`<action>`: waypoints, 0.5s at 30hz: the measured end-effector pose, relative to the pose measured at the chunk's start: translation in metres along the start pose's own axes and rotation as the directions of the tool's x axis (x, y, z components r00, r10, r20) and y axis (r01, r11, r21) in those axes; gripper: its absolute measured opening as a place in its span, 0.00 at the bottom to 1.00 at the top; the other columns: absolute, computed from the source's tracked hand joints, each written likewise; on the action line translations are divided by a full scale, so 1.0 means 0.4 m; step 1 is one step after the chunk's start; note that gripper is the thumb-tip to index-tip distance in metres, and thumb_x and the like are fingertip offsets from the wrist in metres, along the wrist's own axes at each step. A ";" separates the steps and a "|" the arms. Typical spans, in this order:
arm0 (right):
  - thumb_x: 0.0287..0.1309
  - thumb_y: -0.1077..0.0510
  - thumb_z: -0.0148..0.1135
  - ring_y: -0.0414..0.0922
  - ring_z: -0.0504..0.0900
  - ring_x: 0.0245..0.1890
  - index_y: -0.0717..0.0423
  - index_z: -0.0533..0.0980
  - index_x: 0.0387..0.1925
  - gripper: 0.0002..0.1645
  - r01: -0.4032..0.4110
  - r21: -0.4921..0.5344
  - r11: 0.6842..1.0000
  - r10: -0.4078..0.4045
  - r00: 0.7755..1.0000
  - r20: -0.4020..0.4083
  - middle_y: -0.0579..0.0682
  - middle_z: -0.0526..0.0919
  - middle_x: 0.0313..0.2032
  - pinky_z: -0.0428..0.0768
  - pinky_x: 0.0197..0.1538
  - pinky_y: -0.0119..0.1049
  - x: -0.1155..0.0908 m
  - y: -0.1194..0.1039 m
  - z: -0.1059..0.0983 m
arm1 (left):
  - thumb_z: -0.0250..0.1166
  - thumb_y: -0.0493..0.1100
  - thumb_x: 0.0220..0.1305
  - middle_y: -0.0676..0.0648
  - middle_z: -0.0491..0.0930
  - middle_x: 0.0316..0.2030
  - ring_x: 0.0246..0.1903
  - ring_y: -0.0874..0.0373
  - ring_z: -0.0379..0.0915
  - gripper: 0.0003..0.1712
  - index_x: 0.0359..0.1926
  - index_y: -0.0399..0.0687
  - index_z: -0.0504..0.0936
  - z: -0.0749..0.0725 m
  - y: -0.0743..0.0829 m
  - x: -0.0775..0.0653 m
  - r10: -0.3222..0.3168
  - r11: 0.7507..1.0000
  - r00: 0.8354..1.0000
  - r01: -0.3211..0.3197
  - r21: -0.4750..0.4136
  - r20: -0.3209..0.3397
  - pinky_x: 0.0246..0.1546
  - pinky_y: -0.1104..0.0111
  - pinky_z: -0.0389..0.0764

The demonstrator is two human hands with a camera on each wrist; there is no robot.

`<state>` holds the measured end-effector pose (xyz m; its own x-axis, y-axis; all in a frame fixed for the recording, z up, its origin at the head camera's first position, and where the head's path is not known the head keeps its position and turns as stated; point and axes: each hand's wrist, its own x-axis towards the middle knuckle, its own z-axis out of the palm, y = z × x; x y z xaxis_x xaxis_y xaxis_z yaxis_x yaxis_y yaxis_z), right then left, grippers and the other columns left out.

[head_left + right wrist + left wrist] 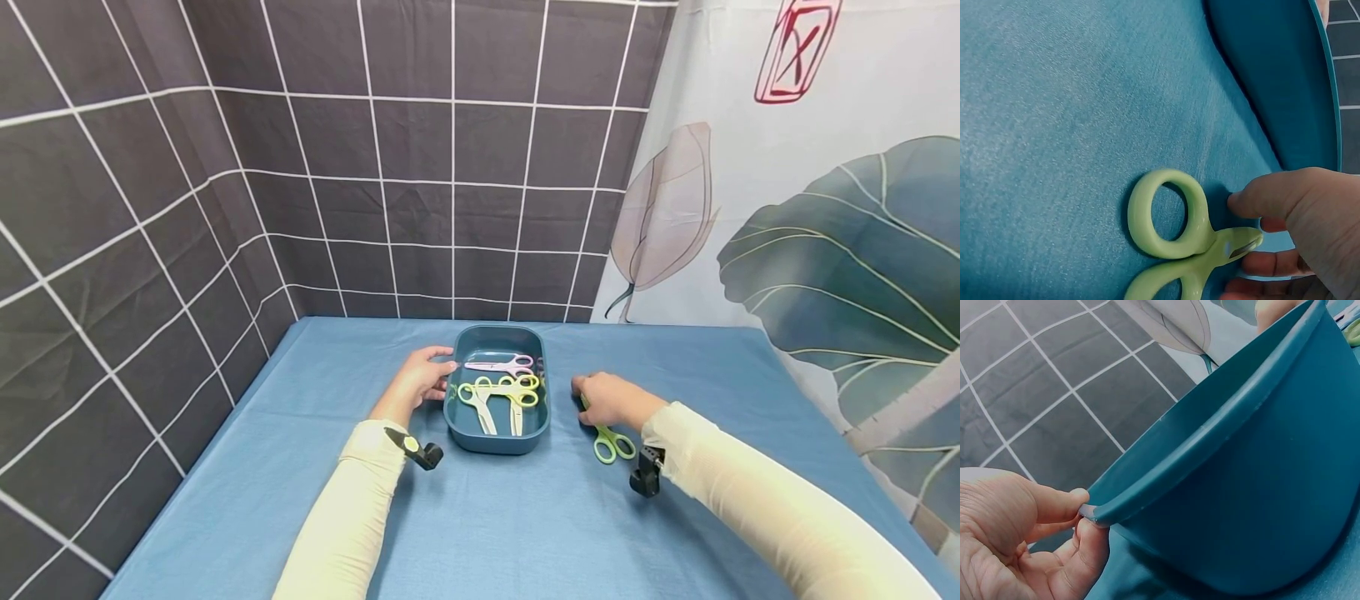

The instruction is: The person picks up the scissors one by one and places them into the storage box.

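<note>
My left hand pinches the rim of a blue tray between thumb and fingers, at its left side. In the tray lie several scissors: pink-purple scissors toward the back, light green scissors and yellow scissors nearer the front. Right of the tray, green-handled scissors lie on the table, loops toward me. My right hand is over their far end, hiding part of it in the head view. In the right wrist view the thumb stands apart from the scissors, with the fingers beside their tip.
A blue cloth covers the table. Behind it hangs a dark curtain with a white grid, and at the right a pale one with printed leaves. Both wrists carry small black cameras.
</note>
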<state>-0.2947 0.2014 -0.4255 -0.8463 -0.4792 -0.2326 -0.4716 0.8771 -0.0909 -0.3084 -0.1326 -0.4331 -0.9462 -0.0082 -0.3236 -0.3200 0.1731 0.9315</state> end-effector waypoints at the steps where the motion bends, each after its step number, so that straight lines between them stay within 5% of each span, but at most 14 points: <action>1: 0.55 0.55 0.71 0.54 0.81 0.40 0.56 0.77 0.45 0.17 0.008 0.000 1.000 -0.008 1.000 -0.001 0.54 0.81 0.36 0.82 0.45 0.52 -0.002 -0.001 -0.001 | 0.63 0.39 0.72 0.37 0.82 0.40 0.22 0.60 0.74 0.26 0.69 0.51 0.74 0.000 0.000 0.000 -0.001 1.000 1.000 0.001 0.001 0.000 0.20 0.71 0.82; 15: 0.54 0.63 0.70 0.47 0.77 0.32 0.56 0.78 0.43 0.14 -0.023 0.051 0.998 0.021 0.999 0.038 0.51 0.81 0.34 0.79 0.35 0.42 -0.008 -0.018 -0.004 | 0.63 0.38 0.72 0.39 0.83 0.39 0.23 0.60 0.75 0.25 0.68 0.50 0.74 0.003 -0.004 -0.002 0.009 1.000 1.000 -0.009 0.011 -0.014 0.21 0.71 0.82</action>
<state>-0.2890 0.1966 -0.4226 -0.8458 -0.4594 -0.2713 -0.4391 0.8882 -0.1351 -0.3072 -0.1316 -0.4346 -0.9496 -0.0202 -0.3128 -0.3110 0.1845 0.9323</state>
